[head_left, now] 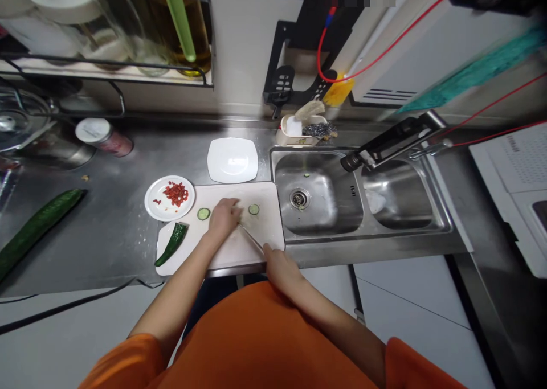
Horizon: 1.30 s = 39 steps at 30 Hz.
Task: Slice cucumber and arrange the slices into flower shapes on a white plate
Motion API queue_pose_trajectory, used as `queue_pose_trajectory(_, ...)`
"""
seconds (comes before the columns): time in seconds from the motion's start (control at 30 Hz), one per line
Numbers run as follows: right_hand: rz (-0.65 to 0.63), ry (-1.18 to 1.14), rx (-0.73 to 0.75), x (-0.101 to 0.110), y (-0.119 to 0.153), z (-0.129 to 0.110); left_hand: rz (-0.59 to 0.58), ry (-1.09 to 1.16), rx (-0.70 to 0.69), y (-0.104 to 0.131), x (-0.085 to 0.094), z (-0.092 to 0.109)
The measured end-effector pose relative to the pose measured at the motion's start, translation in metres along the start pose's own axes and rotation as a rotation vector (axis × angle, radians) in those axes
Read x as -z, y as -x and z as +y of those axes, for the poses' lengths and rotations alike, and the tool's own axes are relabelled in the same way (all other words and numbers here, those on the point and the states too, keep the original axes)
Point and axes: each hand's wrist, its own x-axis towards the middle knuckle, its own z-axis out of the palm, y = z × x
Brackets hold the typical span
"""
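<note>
Orange cloth of the wearer's loose shirt (256,338) fills the near edge of the head view, a bare forearm reaching out on either side. Just beyond, on a pale, rounded-corner cutting board (231,258), the right hand (282,266) is closed around the handle end of a thin, metal-bladed knife (252,238). The blade slants away to the fingers of the left hand (224,219), which are bent down over the board; what they press or hold is hidden, so I cannot tell how far they are closed.

Beside the left hand lie 2 thin, round cucumber slices with pale green flesh, 1 on its left (204,213) and 1 on its right (253,209). They look light, wet and easily torn, best lifted flat by the rim. Near the board's left edge rests a dark green, tapering cucumber piece (172,245), probably firm, light and apt to roll; its thick middle should give the surest hold. A long, dark green whole cucumber (40,224) lies on the grey metal worktop (115,207), likely heavier, stiff and slick-skinned, better gripped around mid-length.
</note>
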Motion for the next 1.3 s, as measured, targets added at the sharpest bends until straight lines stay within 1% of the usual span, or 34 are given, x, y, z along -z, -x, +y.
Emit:
queue_pose_trajectory(0.07,0.001,0.017,0.004,0.0,-0.001,0.0,-0.118,-0.039,-0.022,-0.01,-0.012,0.017)
queue_pose_trajectory(0.13,0.012,0.026,0.015,-0.001,-0.001,0.0,-0.196,-0.074,-0.014,-0.017,-0.021,0.027)
queue_pose_trajectory(0.2,0.027,0.027,0.021,-0.003,-0.001,0.001,-0.217,-0.084,0.005,-0.021,-0.027,0.031)
queue_pose_trajectory(0.3,0.043,0.026,0.021,-0.005,-0.002,0.002,-0.204,-0.062,0.03,-0.024,-0.03,0.032)
queue_pose_trajectory(0.47,0.043,0.019,0.037,-0.005,-0.003,0.004,-0.235,0.024,0.077,-0.022,-0.025,0.035)
queue_pose_trajectory(0.5,0.043,0.018,0.04,-0.005,-0.003,0.004,-0.225,0.049,0.097,-0.021,-0.022,0.034)
queue_pose_trajectory(0.57,0.031,0.015,0.04,-0.003,-0.003,0.005,-0.166,0.082,0.148,-0.016,-0.014,0.028)
queue_pose_trajectory(0.7,-0.003,0.0,0.023,0.001,-0.002,0.007,-0.013,0.038,0.253,0.003,-0.001,0.006)
queue_pose_trajectory(0.8,-0.02,-0.015,0.01,0.003,-0.002,0.007,0.031,0.049,0.281,0.02,0.002,-0.007)
queue_pose_trajectory(0.9,-0.018,-0.009,0.003,0.004,-0.003,0.006,0.038,0.069,0.264,0.034,-0.002,-0.014)
queue_pose_trajectory(1.03,0.005,0.033,-0.002,0.004,-0.005,0.002,0.099,0.038,0.123,0.045,-0.012,-0.02)
queue_pose_trajectory(1.1,0.018,0.048,0.006,0.003,-0.006,0.0,0.137,0.037,0.081,0.048,-0.017,-0.023)
queue_pose_trajectory(1.2,0.049,0.058,0.044,0.001,-0.008,-0.005,0.15,0.052,0.079,0.051,-0.023,-0.028)
queue_pose_trajectory(1.3,0.053,0.068,0.067,0.0,-0.01,-0.012,0.162,0.07,0.089,0.053,-0.026,-0.031)
